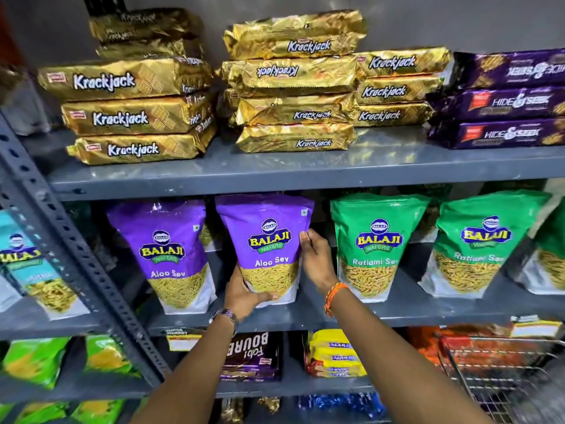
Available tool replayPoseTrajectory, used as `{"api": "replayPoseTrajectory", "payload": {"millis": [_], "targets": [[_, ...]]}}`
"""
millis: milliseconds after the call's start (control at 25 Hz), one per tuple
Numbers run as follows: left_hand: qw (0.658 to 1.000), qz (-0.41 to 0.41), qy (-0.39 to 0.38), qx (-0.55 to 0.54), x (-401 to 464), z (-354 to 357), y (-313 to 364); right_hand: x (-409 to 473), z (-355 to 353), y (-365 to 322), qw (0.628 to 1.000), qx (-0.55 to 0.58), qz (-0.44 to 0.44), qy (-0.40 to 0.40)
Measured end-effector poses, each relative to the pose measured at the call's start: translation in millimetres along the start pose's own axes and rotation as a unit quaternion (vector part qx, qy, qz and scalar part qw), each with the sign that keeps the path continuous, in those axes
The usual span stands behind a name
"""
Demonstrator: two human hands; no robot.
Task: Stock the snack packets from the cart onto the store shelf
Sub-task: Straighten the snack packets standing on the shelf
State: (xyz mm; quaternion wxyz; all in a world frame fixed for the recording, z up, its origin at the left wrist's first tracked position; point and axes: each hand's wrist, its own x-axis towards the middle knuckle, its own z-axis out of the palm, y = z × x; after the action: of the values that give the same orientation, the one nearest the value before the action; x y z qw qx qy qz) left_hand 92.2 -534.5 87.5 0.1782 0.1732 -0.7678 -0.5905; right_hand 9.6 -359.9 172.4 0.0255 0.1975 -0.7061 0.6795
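Purple packet (265, 243) reads "Balaji Wafers Aloo Sev" and stands upright on the middle shelf (397, 310), its long axis vertical and its label facing out. It sits between both grips: the left hand (244, 293) clasps its lower left corner, the right hand (316, 258) presses its right edge. Left of the left hand stands a second Aloo Sev packet (171, 255); right of the right hand, a green "Ratlami Sev" packet (374, 243).

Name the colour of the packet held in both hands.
Purple Aloo Sev packet, clear in the head view.
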Motion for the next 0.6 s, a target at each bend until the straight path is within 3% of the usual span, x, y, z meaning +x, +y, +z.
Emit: {"api": "replayPoseTrajectory", "payload": {"millis": [600], "targets": [[0.999,-0.016,-0.016,0.029,-15,0,13,-13,-9,-12,0.997,0.054,0.028,-0.038]]}}
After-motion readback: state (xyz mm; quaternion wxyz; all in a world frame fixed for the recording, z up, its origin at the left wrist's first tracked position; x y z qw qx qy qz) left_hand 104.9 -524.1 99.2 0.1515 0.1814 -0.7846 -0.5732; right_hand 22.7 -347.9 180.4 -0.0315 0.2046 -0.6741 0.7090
